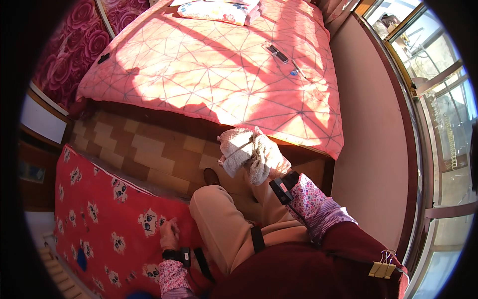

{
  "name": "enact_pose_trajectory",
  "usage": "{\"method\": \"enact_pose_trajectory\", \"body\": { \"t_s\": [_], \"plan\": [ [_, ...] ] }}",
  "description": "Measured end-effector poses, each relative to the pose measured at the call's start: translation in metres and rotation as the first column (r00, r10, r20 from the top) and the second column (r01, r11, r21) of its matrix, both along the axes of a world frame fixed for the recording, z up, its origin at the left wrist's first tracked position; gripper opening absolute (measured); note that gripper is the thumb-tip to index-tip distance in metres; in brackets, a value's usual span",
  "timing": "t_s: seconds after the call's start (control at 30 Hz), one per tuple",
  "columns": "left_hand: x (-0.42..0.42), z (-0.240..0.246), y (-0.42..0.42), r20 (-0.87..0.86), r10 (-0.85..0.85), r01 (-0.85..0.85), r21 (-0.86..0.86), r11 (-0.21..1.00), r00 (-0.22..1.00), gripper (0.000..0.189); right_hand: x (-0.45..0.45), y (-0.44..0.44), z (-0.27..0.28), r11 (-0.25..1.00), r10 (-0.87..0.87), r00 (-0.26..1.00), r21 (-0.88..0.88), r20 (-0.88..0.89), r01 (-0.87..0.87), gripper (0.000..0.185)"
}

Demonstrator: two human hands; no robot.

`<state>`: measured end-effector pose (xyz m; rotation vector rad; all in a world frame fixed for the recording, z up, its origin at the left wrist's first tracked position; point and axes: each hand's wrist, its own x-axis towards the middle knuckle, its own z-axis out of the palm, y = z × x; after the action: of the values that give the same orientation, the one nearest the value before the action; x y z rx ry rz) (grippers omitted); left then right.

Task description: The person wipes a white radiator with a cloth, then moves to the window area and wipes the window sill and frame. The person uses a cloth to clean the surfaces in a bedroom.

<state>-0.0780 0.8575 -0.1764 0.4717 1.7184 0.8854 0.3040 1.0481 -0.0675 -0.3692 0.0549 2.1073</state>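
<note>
My right hand [278,164] grips a bunched, light grey terry cloth [242,149] in front of my knees, close to the front edge of the bed; the cloth hides part of its fingers. Lower left, my left hand [170,233] rests on or just over a red cover [119,243] printed with white cartoon animals, beside my thigh. Its fingers look slightly curled, and nothing shows in it. Each wrist wears a black strap with a small box.
A bed with a pink line-patterned blanket [209,74] lies ahead, bearing a floral pillow [213,13], a dark flat object [277,54] and a thin stick-like item [298,69]. Windows [444,130] run along the right wall. Tiled floor [149,149] separates bed and red cover.
</note>
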Motion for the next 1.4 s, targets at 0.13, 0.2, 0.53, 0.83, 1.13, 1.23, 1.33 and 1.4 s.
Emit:
{"method": "enact_pose_trajectory", "body": {
  "t_s": [0.13,0.2,0.53,0.83,1.13,1.23,1.33,1.4],
  "plan": [
    [-0.007,-0.006,0.012,0.165,0.021,0.011,-0.191,0.981,0.986,0.035,-0.005,0.007,-0.068,0.984,0.174,0.943,-0.009,0.282,-0.179,0.06],
    [-0.009,-0.004,0.017,0.16,0.037,0.011,-0.285,0.958,0.986,0.033,0.005,0.001,-0.093,0.964,0.266,0.857,-0.105,0.441,-0.245,0.058],
    [-0.039,-0.055,-0.007,0.051,0.013,0.011,-0.453,0.891,0.999,0.031,0.026,0.038,-0.144,0.709,0.6,0.798,-0.424,-0.055,-0.563,0.049],
    [-0.05,-0.055,0.039,0.121,-0.981,0.787,-0.585,-0.194,-0.152,0.028,0.022,-0.005,-0.134,0.719,0.295,0.825,-0.457,-0.483,-0.524,0.043],
    [0.031,0.069,0.169,0.295,-0.109,0.273,-0.602,0.75,0.949,0.032,0.117,0.002,-0.017,0.892,0.184,0.982,-0.412,-0.044,-0.185,0.055],
    [0.051,0.123,0.204,0.256,-0.244,0.352,-0.607,0.712,0.935,0.035,0.138,0.01,0.043,0.96,-0.03,0.998,-0.279,-0.051,0.014,0.052],
    [0.084,0.159,0.241,0.302,-0.298,0.42,-0.535,0.733,0.905,0.039,0.146,0.018,0.104,0.982,-0.135,0.984,-0.114,0.117,0.148,0.052],
    [0.112,0.181,0.272,0.325,-0.385,0.501,-0.465,0.73,0.864,0.044,0.145,0.018,0.138,0.955,-0.16,0.968,-0.219,0.195,0.202,0.053]
  ]
}}
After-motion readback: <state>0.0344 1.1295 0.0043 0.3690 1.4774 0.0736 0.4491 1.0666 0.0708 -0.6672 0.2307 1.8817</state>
